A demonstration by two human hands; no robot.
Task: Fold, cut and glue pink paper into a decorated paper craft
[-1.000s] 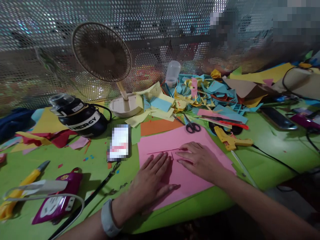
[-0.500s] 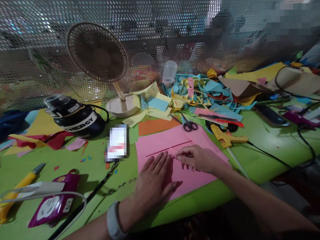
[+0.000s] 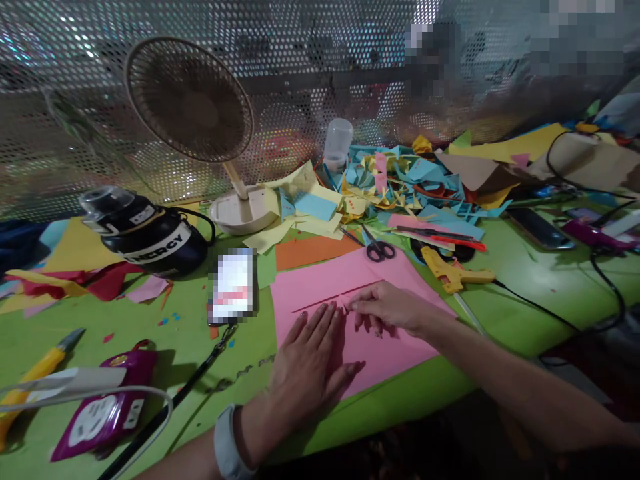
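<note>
A pink paper sheet (image 3: 400,357) lies on the green table, and a long dark red slit or strip (image 3: 320,301) runs slantwise across it. My left hand (image 3: 307,353) rests flat on the sheet, fingers stretched out just below that line. Beside its fingertips my right hand (image 3: 387,310) is closed in a pinch at a small raised bit of pink paper (image 3: 344,303). Whether this bit is a flap of the sheet or a separate piece, I cannot tell. Black-handled scissors (image 3: 381,251) lie on the sheet's far edge.
A yellow glue gun (image 3: 455,272) lies right of the sheet, near a red-and-black tool (image 3: 445,237). Behind stand a fan (image 3: 243,210) and a heap of paper scraps (image 3: 400,177). Leftward are a lit phone (image 3: 233,287), a black bottle (image 3: 155,243), a purple pouch (image 3: 103,413) and a yellow cutter (image 3: 43,367).
My right hand has shifted slightly up and left, its pinch nearer the dark line, and the bit of pink paper stands up more. My left hand stays flat in place.
</note>
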